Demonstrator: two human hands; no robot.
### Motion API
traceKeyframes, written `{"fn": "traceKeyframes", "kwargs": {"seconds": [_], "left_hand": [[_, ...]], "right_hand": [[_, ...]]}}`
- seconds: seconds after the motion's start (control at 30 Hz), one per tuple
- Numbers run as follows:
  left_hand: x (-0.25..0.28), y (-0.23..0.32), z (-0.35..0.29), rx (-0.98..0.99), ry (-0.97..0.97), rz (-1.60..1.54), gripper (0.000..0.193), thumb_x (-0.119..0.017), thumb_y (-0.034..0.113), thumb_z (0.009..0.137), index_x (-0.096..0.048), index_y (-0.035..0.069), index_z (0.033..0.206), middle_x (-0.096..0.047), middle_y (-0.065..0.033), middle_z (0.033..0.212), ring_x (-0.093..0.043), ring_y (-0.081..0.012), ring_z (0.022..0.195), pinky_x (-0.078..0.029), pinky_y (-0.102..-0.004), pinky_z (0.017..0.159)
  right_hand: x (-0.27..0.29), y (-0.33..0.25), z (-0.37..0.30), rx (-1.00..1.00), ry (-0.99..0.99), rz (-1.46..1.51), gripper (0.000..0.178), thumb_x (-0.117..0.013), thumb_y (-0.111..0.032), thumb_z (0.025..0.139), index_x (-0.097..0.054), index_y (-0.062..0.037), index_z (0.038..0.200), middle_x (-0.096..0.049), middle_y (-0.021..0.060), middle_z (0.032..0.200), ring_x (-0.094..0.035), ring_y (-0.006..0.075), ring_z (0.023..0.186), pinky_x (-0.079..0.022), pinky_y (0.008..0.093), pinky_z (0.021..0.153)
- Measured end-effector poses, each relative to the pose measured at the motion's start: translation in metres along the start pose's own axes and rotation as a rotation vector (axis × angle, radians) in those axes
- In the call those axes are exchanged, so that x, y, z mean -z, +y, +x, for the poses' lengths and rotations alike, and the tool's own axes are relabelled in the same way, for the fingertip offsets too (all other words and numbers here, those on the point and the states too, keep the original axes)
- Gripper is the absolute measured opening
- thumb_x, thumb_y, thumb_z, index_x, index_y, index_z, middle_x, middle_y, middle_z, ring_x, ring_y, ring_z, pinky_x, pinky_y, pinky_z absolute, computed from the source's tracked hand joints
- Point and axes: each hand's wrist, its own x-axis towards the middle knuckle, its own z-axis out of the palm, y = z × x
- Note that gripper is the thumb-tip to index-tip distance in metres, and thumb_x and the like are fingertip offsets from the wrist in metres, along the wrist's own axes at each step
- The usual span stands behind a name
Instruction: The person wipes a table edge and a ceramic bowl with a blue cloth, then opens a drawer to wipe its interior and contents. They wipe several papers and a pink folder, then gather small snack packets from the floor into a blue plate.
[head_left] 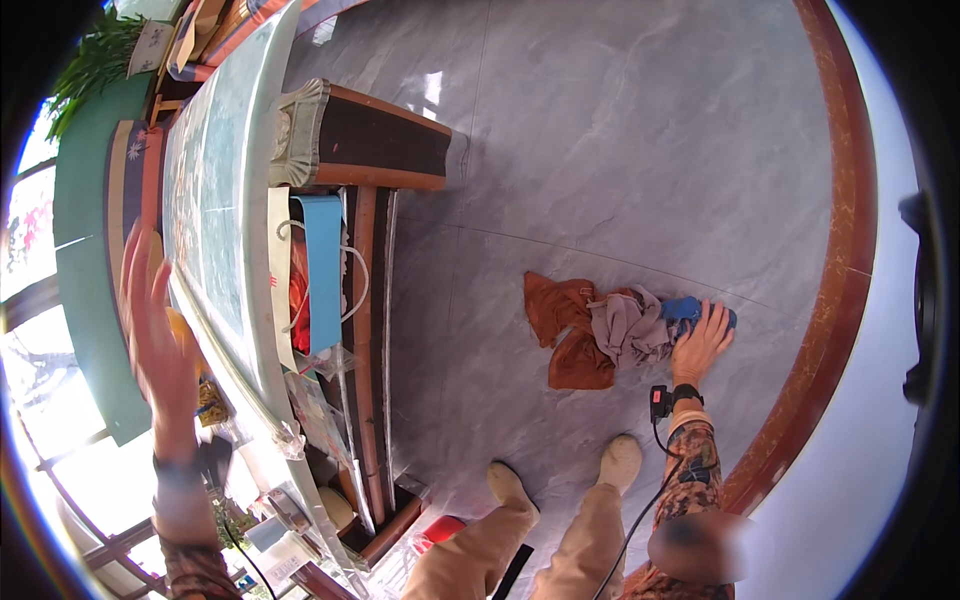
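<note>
On the grey floor to the right, my right hand [706,338] has its fingers curled over a bunched blue cloth [680,310]. The blue cloth lies against a crumpled mauve-grey cloth [632,325]. Farther left, a rust-brown cloth [575,372] with two spread-out parts touches the mauve-grey one. My left hand [158,335] is raised beside the table at the left, its fingers stretched out and holding nothing. Motion blurs it a little. A dark strap with a small device and cable sits at my right wrist.
A long table [225,130] with a pale patterned top and a thick wooden leg [385,140] runs along the left. Under its top stands a blue and cream paper bag [322,275]. A curved brown border [835,250] edges the floor at right. A red object [440,532] lies near my feet.
</note>
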Motion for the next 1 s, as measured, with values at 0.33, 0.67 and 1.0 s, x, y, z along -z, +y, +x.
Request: {"fn": "traceKeyframes", "kwargs": {"seconds": [0.33,0.67,1.0], "left_hand": [[-0.076,-0.099,0.056,0.005,-0.047,0.070,0.067,-0.054,0.049,0.100,-0.040,0.012,0.154,-0.036,-0.0171,0.159,-0.031,-0.0362,0.148,-0.024,-0.0465,0.122],[-0.069,-0.081,0.056,0.175,-0.156,0.077,0.086,-0.064,0.058,0.088,-0.037,0.010,0.155,-0.032,-0.0167,0.162,-0.030,-0.0405,0.147,-0.024,-0.0511,0.119],[-0.060,-0.083,0.059,0.228,-0.298,-0.020,0.087,-0.065,0.062,0.086,-0.042,0.011,0.152,-0.031,-0.0155,0.162,-0.033,-0.0365,0.145,-0.026,-0.0502,0.116]], "right_hand": [[0.018,0.049,-0.016,-0.280,-0.136,0.629,0.036,-0.054,-0.012,0.099,-0.058,0.0009,0.133,-0.060,0.0237,0.132,-0.056,0.0412,0.122,-0.042,0.0444,0.105],[0.244,-0.055,-0.062,-0.688,-0.369,1.161,0.052,-0.046,0.009,0.087,-0.055,0.0042,0.138,-0.063,0.0140,0.129,-0.061,0.0222,0.116,-0.046,0.0341,0.104],[0.379,-0.188,0.151,-0.455,-0.620,0.866,0.040,-0.049,0.004,0.085,-0.070,0.0023,0.119,-0.070,0.0108,0.108,-0.065,0.0189,0.095,-0.051,0.0296,0.090]]}}
